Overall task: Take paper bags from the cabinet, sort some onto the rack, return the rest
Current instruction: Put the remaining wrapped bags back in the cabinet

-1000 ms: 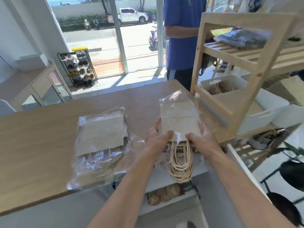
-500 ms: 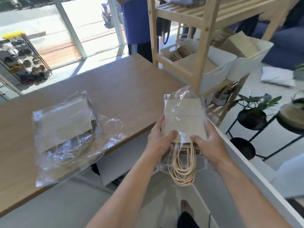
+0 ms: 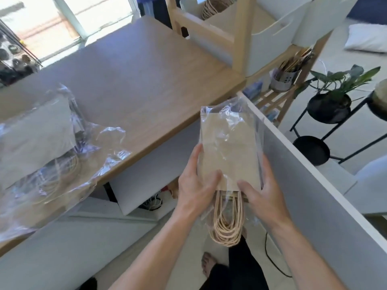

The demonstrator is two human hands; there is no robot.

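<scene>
Hands (image 3: pixel 230 191) gripping plastic-wrapped brown paper bags (image 3: pixel 229 151), twine handles (image 3: pixel 227 225) dangling

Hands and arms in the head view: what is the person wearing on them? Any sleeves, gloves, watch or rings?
Nothing worn that shows. The left hand and right hand are ungloved, with no rings visible. The left forearm and right forearm are uncovered down to the frame edge: no sleeves, watch, bands or markings.
</scene>
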